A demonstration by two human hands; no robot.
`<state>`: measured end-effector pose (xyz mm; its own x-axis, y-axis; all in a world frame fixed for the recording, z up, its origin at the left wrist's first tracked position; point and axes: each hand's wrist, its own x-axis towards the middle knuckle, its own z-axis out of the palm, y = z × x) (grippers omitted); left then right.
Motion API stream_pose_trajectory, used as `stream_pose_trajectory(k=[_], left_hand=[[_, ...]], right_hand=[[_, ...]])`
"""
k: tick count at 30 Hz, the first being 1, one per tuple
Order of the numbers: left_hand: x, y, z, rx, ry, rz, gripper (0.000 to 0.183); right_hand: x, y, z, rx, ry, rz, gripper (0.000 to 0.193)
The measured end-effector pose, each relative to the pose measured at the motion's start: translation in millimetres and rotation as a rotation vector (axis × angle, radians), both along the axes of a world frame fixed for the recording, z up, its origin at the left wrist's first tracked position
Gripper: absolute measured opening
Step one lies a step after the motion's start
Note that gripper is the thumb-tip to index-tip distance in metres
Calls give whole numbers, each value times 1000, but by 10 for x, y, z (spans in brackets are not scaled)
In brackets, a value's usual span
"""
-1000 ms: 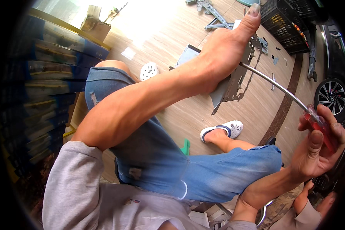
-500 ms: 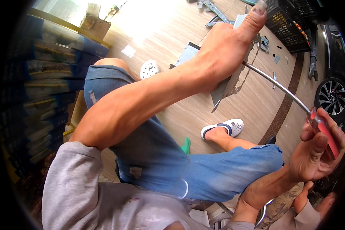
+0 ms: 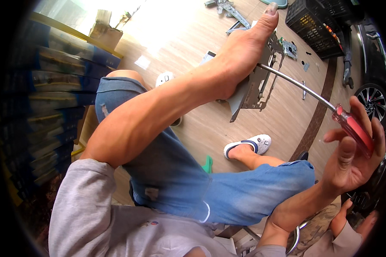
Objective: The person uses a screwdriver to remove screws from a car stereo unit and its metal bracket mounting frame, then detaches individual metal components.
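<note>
My left hand (image 3: 244,53) is closed around a flat grey metal housing (image 3: 255,88) with a perforated bracket along its edge, held above the floor; the thumb points up and away. The hand and forearm hide much of the housing. At the right, my right hand (image 3: 351,156) holds a screwdriver (image 3: 357,132) by its clear red handle, with the fingers loosely round it and partly spread. The long steel shaft runs up and left to the housing's side, where its tip is hidden by the left hand.
On the tiled floor lie a small metal plate (image 3: 289,49), a metal linkage (image 3: 238,17) and a green tool (image 3: 207,164). A black crate (image 3: 315,30) stands at the far right near a car wheel (image 3: 372,103). Packaged goods (image 3: 60,77) line the left. Another person (image 3: 343,240) sits lower right.
My left hand and the housing have shifted left and tilted, showing more of the bracket. The screwdriver and my right hand have moved left and up, with the right fingers spread wider.
</note>
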<state>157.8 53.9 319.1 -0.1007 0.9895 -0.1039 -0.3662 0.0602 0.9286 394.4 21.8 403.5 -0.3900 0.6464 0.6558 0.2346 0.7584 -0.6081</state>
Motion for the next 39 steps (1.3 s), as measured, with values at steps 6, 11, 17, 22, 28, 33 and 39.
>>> stream_pose_trajectory(k=[6,11,17,22,28,33,39], left_hand=[[-116,-259,324,83,296,-46,91],[-122,-341,483,285,342,88,95],[-94,-300,427,292,280,103,93],[-74,-298,369,264,214,82,92],[-46,-243,345,224,134,58,90],[-46,-236,332,191,76,42,89],[-63,-255,328,164,37,29,87]], right_hand=[[245,-75,97,-163,-29,46,43],[235,-106,141,-91,-68,-4,38],[247,-162,141,-5,-102,-42,36],[168,-177,132,-10,-97,-48,36],[136,-168,101,-51,-66,-28,35],[109,-215,92,-93,-80,-60,37],[30,-227,91,-117,104,-17,31]])
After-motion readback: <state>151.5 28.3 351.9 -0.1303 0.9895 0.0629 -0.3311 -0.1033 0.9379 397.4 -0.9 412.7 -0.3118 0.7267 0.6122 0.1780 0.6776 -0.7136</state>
